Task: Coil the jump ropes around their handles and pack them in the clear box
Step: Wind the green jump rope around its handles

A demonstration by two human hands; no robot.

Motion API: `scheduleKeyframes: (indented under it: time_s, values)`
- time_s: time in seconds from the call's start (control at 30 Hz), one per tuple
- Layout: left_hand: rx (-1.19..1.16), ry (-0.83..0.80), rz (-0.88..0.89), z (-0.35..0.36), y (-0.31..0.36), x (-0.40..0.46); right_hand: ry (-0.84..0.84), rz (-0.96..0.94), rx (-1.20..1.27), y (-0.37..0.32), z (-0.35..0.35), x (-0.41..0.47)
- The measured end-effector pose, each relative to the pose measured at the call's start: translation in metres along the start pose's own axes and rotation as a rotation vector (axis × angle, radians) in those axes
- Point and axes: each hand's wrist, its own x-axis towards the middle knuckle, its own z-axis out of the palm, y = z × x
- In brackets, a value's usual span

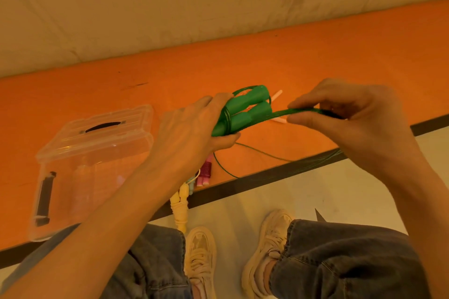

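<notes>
Green handles (245, 109), paired above the orange surface (97, 90), sit in the left hand's (192, 128) closed grip; the right hand (340, 114) pinches the green rope (291, 112) taut. Coiling is underway; next, another wrap around the handles, then the clear box (92, 165).

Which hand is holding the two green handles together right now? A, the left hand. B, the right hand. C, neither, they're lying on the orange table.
A: the left hand grips both green handles side by side above the table, while the right hand pinches the green rope stretched from them.
</notes>
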Motion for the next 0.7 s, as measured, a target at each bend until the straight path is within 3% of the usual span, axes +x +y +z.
scheduleKeyframes:
  time_s: [0.1, 0.2, 0.33, 0.7]
  values:
    - [0.088, -0.085, 0.071, 0.003, 0.012, -0.002, 0.084, -0.01, -0.016, 0.001, 0.007, 0.006]
    - [0.198, -0.015, 0.168, 0.001, 0.022, -0.007, 0.09, 0.04, -0.021, 0.005, 0.011, 0.013]
    - [0.073, -0.221, 0.226, 0.004, 0.033, -0.013, 0.06, 0.124, -0.022, 0.009, 0.017, 0.019]
    - [-0.116, -0.084, 0.275, 0.005, 0.038, -0.024, 0.012, 0.264, 0.004, 0.015, 0.016, 0.021]
